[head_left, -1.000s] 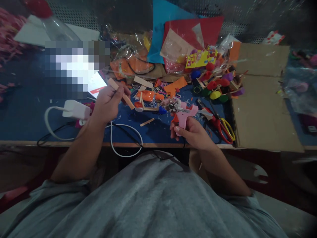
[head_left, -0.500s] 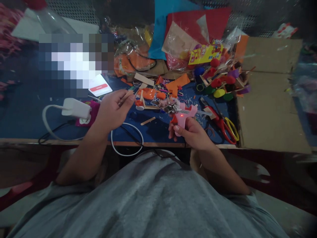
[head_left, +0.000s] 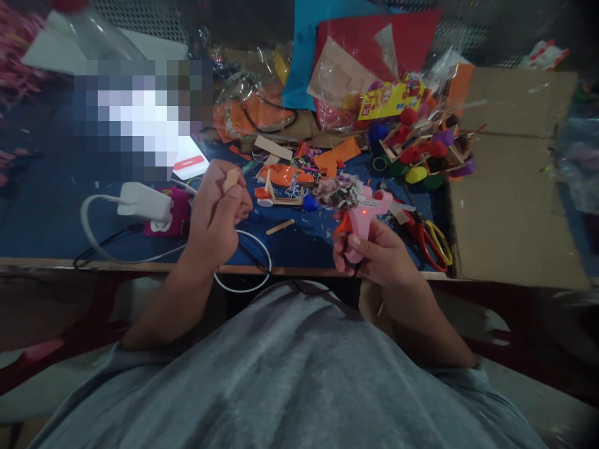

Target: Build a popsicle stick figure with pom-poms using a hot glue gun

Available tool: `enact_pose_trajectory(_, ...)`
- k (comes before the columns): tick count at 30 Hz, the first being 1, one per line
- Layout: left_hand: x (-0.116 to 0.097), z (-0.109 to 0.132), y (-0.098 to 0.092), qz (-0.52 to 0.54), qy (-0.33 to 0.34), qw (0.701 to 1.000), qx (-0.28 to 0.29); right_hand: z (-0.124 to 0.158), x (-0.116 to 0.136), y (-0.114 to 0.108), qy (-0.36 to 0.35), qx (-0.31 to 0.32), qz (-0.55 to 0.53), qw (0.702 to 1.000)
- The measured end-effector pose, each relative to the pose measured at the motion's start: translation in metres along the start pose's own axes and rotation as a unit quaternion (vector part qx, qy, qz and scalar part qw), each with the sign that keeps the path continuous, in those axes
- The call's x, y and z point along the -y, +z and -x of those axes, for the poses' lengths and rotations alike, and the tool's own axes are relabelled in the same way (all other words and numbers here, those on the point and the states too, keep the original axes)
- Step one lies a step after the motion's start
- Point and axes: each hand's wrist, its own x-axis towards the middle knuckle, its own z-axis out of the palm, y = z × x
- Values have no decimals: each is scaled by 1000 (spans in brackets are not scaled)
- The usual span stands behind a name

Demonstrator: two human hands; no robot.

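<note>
My right hand (head_left: 374, 243) is wrapped round the handle of a pink glue gun (head_left: 361, 224), whose red light is lit. Grey fluff and shreds cover its nozzle end (head_left: 339, 190), which points left, and a clear glue stick (head_left: 405, 206) sticks out at the back. My left hand (head_left: 218, 209) pinches a small wooden stick (head_left: 231, 179) between thumb and fingers; part of it is hidden. Between the hands lie a small frame of wooden sticks (head_left: 285, 201) with a white round piece, a blue cap (head_left: 310, 202) and a loose wooden stick (head_left: 279, 227).
Red-handled scissors (head_left: 428, 240) lie right of the glue gun, beside a cardboard sheet (head_left: 510, 187). Behind them are coloured caps and stick pieces (head_left: 416, 153). A white charger (head_left: 145, 202) and cable loop (head_left: 242, 291) are at the left. Coloured paper and plastic bags lie at the back.
My left hand has drawn back slightly and turned, bringing the wooden stick upright. My right hand has shifted a little right with the glue gun, and the blue cap shows more fully.
</note>
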Motion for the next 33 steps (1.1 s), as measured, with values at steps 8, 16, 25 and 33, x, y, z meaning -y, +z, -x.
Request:
enact_pose_trajectory(8,-2,12,23,139,-86,984,65,8,6,7,-11,15,0,1000)
enact_pose_trajectory(16,-25,16,34,0,10,1000,7,17,6,14,-9,31,-34,999)
enact_pose_trajectory(25,-18,12,44,-60,63,994,-65,17,3,11,-15,43,-30,999)
enact_pose_trajectory(33,-14,9,40,-34,84,994,-64,17,2,11,-24,48,-53,997)
